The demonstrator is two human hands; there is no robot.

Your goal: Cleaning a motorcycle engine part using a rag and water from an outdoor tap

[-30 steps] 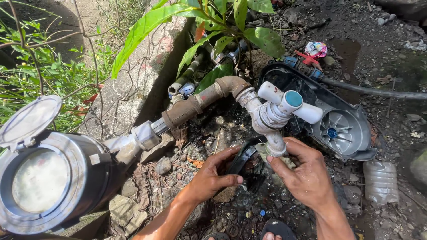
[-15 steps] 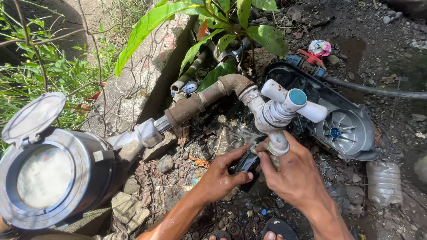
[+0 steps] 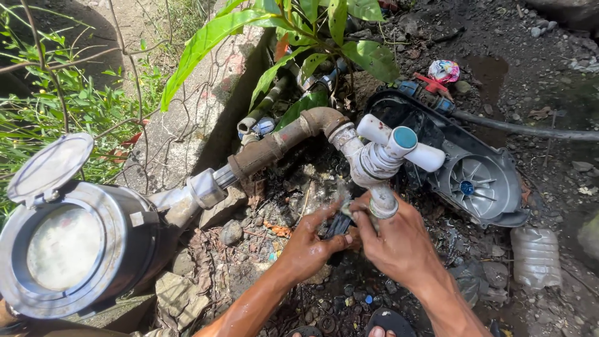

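Open-lidded water meter, rusty pipe elbow, broad green leaves, crushed plastic bottle, grey fan cover

head cam | steep downward (close) | over tap, ground

Water meter lies left of tap, pipe between.

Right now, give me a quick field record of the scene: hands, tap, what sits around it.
left hand: grip on a small black part just under the tap spout
right hand: fingers at the same black part, beside the spout end
tap: white plastic tap with blue-capped cross handle, on a rusty elbow pipe
left of view: round water meter, hinged lid open
behind tap: dark plastic cover with fan
ground: wet stones and dirt, crushed clear bottle
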